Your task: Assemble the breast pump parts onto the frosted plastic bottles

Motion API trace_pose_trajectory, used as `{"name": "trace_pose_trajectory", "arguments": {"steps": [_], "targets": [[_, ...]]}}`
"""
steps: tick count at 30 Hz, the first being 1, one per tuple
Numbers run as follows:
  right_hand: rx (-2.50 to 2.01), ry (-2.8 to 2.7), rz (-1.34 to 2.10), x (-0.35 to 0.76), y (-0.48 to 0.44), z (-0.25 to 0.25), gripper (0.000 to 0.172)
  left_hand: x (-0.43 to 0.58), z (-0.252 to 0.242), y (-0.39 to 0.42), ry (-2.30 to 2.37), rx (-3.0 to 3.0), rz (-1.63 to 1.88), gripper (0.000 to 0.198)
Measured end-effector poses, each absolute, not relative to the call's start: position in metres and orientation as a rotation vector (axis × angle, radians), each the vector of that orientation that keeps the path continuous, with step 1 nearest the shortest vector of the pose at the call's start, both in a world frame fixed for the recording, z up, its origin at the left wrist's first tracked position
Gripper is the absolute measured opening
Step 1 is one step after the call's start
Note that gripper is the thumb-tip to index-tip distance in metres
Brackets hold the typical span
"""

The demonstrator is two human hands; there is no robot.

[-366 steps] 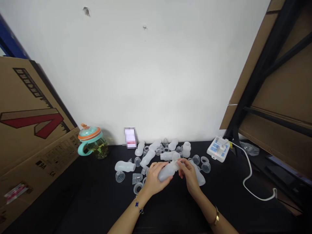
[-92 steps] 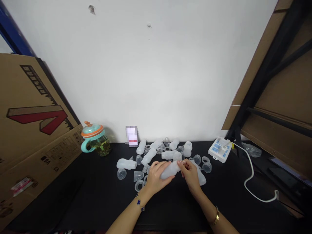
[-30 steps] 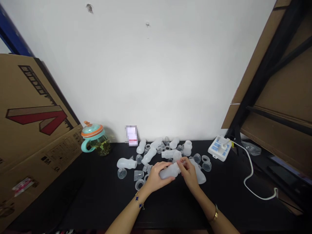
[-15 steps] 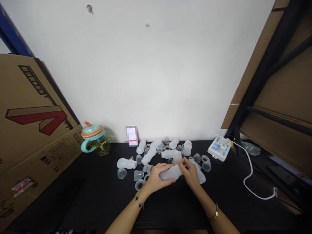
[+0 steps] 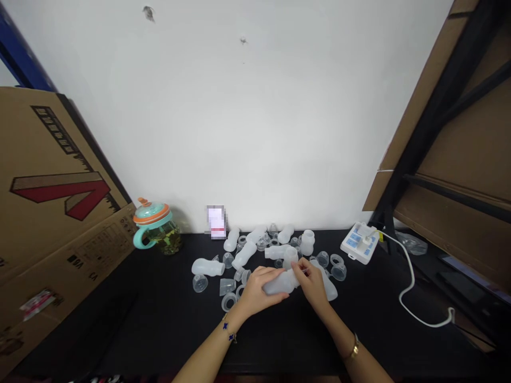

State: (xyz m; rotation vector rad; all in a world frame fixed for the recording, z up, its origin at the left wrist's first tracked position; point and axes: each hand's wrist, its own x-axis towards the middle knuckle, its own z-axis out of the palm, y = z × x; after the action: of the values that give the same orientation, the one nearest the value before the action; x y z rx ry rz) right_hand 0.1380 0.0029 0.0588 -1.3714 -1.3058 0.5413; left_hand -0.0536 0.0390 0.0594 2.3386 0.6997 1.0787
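Wrapped around the body of a frosted white baby bottle (image 5: 278,284), my left hand (image 5: 256,291) holds it lying sideways above the black table. At the bottle's neck end, my right hand (image 5: 312,283) is closed in a pinch; a small pale sliver shows by its fingers, too hidden to name. Another bottle (image 5: 290,256) stands just behind my fingers. To the right of my right hand lies a bottle (image 5: 329,289), partly covered by it. Clear rings, such as one ring (image 5: 229,302), and a clear dome cap (image 5: 200,283) lie left of my left hand.
Several more bottles and clear parts are spread toward the wall. A teal-lidded glass teapot (image 5: 162,229) stands at the left beside a cardboard box (image 5: 59,213). At the right are a white power strip (image 5: 360,243) with a cable (image 5: 409,282) and a black metal frame (image 5: 423,111).
Almost nothing differs. Both hands keep their hold at the same place, and the bottle has shifted only very slightly.
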Motion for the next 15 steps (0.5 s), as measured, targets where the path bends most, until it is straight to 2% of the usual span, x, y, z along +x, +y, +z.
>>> {"name": "trace_pose_trajectory", "arguments": {"steps": [15], "targets": [[-1.415,-1.321,0.529,0.1387,0.0057,0.0558,0.042,-0.0520,0.0548,0.0414,0.704,2.444,1.126,0.056]]}}
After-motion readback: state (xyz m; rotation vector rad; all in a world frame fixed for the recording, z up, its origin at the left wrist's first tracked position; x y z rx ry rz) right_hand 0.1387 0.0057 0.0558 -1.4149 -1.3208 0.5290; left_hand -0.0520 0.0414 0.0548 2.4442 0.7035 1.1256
